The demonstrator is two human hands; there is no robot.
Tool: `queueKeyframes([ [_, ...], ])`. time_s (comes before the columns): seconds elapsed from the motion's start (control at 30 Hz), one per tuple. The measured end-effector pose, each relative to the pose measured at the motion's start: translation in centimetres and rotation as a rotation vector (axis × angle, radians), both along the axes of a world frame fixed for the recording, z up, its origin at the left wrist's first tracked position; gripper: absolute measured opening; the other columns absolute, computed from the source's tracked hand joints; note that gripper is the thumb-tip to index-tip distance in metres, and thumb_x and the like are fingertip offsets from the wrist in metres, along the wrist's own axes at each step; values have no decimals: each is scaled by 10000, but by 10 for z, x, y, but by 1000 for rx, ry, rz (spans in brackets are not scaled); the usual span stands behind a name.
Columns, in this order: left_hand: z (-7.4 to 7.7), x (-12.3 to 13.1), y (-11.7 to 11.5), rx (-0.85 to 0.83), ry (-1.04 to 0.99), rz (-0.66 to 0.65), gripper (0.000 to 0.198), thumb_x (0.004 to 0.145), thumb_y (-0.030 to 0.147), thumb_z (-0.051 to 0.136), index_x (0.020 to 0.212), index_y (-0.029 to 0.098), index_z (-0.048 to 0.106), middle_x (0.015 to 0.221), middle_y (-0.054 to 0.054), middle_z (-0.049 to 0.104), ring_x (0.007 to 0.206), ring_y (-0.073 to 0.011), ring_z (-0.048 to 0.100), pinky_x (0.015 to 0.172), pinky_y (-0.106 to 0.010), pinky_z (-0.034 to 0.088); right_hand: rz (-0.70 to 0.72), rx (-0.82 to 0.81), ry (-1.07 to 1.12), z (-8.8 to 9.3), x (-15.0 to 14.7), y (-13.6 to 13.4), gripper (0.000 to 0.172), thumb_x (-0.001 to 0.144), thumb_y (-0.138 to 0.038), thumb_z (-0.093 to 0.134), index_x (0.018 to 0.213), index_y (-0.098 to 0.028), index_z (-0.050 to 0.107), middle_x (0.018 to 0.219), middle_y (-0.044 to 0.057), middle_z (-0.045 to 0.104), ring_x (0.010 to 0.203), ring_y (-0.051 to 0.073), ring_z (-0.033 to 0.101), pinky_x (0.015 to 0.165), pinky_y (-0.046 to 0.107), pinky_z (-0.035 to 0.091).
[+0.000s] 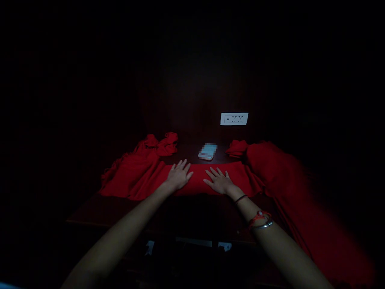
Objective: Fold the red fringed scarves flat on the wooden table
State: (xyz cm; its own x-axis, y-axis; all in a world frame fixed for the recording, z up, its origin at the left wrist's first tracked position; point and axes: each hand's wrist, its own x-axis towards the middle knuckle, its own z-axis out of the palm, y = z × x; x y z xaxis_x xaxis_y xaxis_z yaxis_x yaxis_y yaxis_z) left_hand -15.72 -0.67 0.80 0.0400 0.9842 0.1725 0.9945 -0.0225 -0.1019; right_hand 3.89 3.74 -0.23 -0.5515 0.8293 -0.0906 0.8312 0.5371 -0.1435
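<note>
A long red cloth lies across a dark table, with a smooth flat band in the middle. On that band rests my left hand, palm down with fingers spread. My right hand also lies flat on the cloth, fingers apart, a short way to the right. Bunched folds of the cloth are heaped at the left, and on the right a wide length of it hangs down over the table's edge toward me. Neither hand grips the fabric.
Behind the cloth lies a light-coloured, blurred-out flat object. A white socket plate is set in the dark wall. The table's front edge runs below my forearms, with pale scraps beneath. Surroundings are very dark.
</note>
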Motion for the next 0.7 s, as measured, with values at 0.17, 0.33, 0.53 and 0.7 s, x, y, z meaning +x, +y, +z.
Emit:
queueKeyframes([
  [0.17, -15, 3, 14, -193, -154, -31, 545, 807, 513, 131, 1284, 251, 177, 1350, -25, 117, 1215, -221, 102, 956, -386, 133, -48, -15, -37, -3, 16, 10, 679, 711, -644, 60, 1291, -292, 81, 1362, -26, 46, 1220, 249, 8, 937, 508, 13],
  [0.33, -18, -25, 13, -173, -153, -51, 529, 815, 492, 131, 1284, 252, 173, 1348, -25, 123, 1215, -212, 105, 959, -371, 128, -160, -60, -94, 4, 25, 11, 649, 739, -607, 87, 1295, -273, 70, 1364, -5, 14, 1217, 266, 10, 931, 519, 25],
  [0.53, -20, -30, 15, -174, -132, -72, 524, 820, 473, 140, 1286, 236, 173, 1347, -40, 125, 1214, -217, 111, 952, -383, 143, -157, 104, -101, 33, 58, 21, 639, 760, -579, 132, 1294, -227, 148, 1362, 40, 73, 1216, 270, 1, 931, 512, 31],
  [0.7, -19, -23, 16, -72, -75, -78, 487, 825, 406, 188, 1269, 212, 246, 1339, -50, 160, 1209, -237, 129, 950, -423, 121, -149, 170, -15, 37, 61, 6, 643, 769, -568, 110, 1301, -208, 108, 1365, 44, 9, 1219, 249, -33, 944, 481, 53],
])
